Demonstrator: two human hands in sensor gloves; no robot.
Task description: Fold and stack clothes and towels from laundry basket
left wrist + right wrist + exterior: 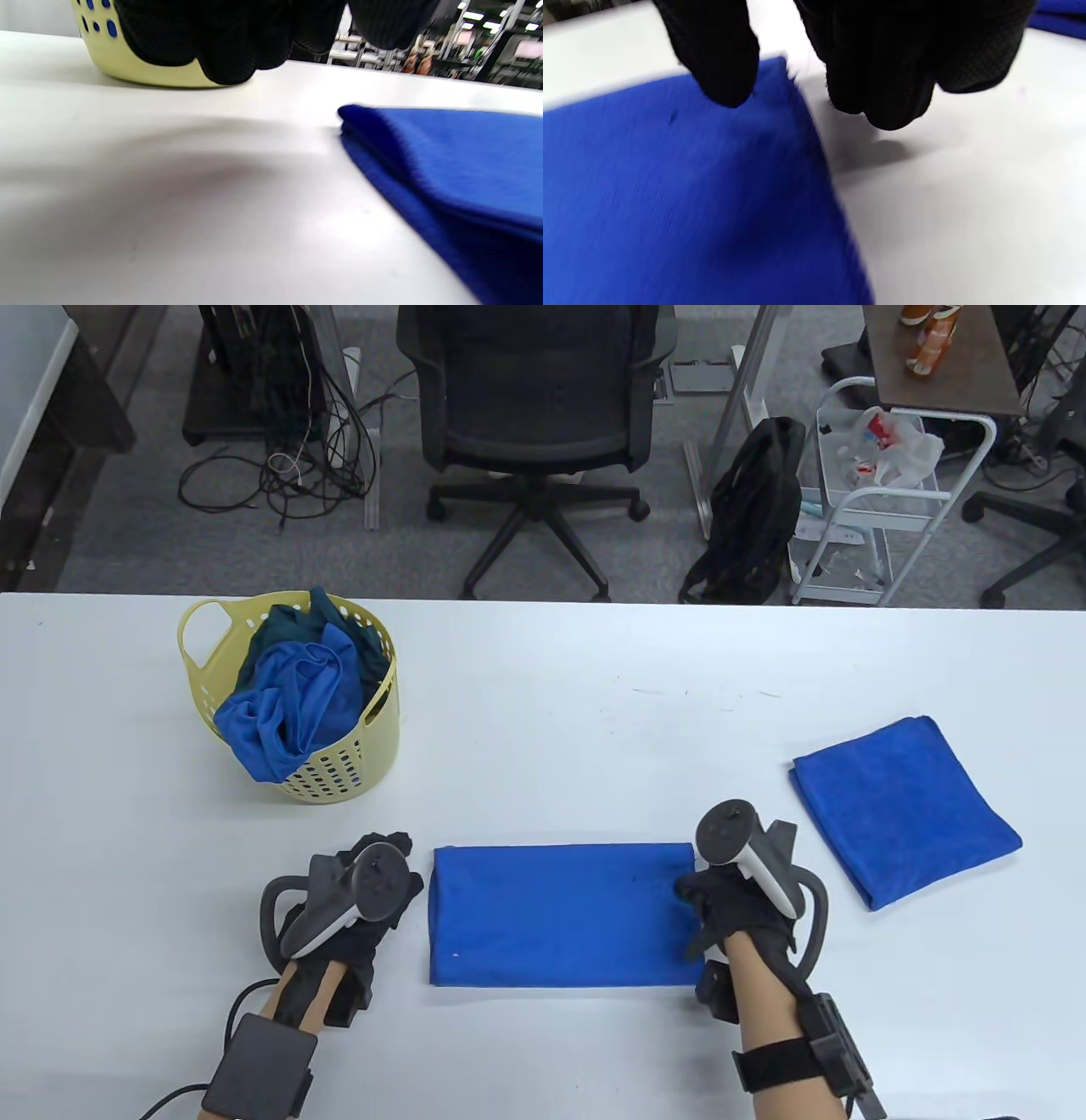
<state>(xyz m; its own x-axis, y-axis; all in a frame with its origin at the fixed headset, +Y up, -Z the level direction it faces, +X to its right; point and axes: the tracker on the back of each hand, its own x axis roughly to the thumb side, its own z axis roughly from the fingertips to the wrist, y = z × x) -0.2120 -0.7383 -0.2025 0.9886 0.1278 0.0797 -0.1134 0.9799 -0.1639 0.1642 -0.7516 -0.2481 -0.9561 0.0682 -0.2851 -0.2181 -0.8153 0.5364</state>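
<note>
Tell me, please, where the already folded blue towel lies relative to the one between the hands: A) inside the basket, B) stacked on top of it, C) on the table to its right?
C: the folded blue towel lies on the table, right of the towel between the hands.

1. Both hands wear black knit gloves: left hand (361, 899), right hand (734, 891).
2. A grey-and-white tracker (356, 895) with a ring rides each back.
3. A black box (259, 1065) with a cable sits on the left wrist; a black strap (776, 1063) bands the right forearm.
</note>
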